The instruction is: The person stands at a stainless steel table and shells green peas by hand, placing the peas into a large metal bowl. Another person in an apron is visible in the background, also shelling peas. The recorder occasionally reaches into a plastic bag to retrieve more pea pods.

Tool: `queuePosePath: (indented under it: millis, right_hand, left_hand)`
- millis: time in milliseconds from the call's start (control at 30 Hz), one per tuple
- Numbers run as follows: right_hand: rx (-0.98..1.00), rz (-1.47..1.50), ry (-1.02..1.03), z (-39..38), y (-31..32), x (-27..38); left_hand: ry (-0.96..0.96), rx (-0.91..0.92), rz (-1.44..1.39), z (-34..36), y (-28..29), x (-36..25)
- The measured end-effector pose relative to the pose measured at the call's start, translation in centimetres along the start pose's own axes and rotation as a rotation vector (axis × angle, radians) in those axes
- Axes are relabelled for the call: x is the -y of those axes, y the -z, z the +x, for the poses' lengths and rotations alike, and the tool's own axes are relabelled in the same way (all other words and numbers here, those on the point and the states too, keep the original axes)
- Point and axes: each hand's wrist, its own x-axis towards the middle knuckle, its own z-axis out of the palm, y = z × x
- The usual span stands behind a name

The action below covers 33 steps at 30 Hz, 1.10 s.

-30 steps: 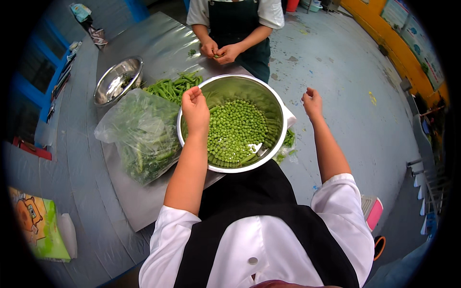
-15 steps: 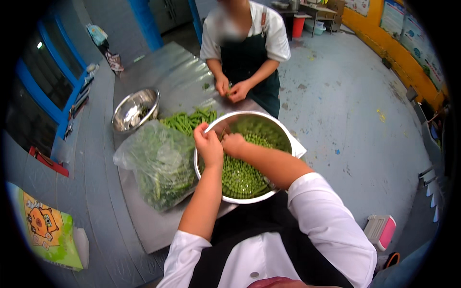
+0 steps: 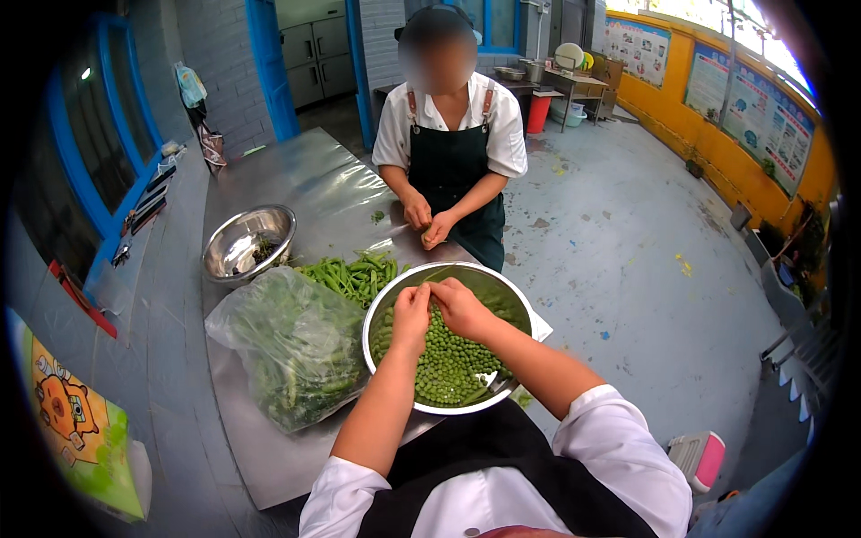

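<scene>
My left hand (image 3: 413, 314) and my right hand (image 3: 460, 305) meet over the far half of a big steel bowl (image 3: 369, 336). Their fingertips pinch together on a green pea pod, mostly hidden by the fingers. Shelled green peas (image 3: 446, 368) fill the bottom of the bowl, with a few pods among them at the near side. Left of the bowl sits a clear plastic bag (image 3: 287, 345) stuffed with green pods. Behind the bag, loose pea pods (image 3: 352, 276) lie heaped on the steel table (image 3: 269, 475).
A smaller steel bowl (image 3: 226, 235) with dark scraps stands at the table's left edge. Across the table a person (image 3: 456, 170) in a dark apron works with both hands together. A green-and-orange box (image 3: 76, 421) is at far left; a pink-and-white stool (image 3: 698, 460) stands on the floor at right.
My view has tilted up, showing more of the room. My hands, lower and apart inside the bowl before, have come together at the fingertips. The other person's hands have shifted slightly.
</scene>
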Motion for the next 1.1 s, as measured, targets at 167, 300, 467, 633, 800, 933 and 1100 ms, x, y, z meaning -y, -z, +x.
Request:
queuePosePath:
  millis: [167, 300, 467, 633, 800, 933, 1100]
  right_hand:
    - [-0.177, -0.030, 0.008, -1.4, -0.6, 0.5]
    - [-0.238, -0.055, 0.130, -1.0, -0.2, 0.1]
    - [-0.138, -0.022, 0.126, -1.4, 0.5, 0.5]
    - [-0.161, -0.073, 0.120, -1.5, 0.2, -0.1]
    - [-0.172, -0.081, 0.168, -1.6, 0.4, 0.2]
    - [-0.126, -0.118, 0.180, -1.6, -0.3, 0.0]
    - [-0.201, 0.075, 0.156, -1.1, -1.4, -0.4]
  left_hand:
    - [0.021, 0.061, -0.152, 0.0, 0.4, 0.3]
    - [0.137, 0.098, -0.161, 0.0, 0.8, 0.2]
    - [0.086, 0.064, -0.229, 0.3, 0.9, 0.2]
    - [0.021, 0.046, -0.101, 0.0, 0.4, 0.0]
    - [-0.010, 0.045, -0.037, -0.1, 0.3, 0.0]
    - [-0.009, -0.004, -0.026, 0.2, 0.5, 0.0]
    - [-0.086, -0.007, -0.007, 0.3, 0.4, 0.4]
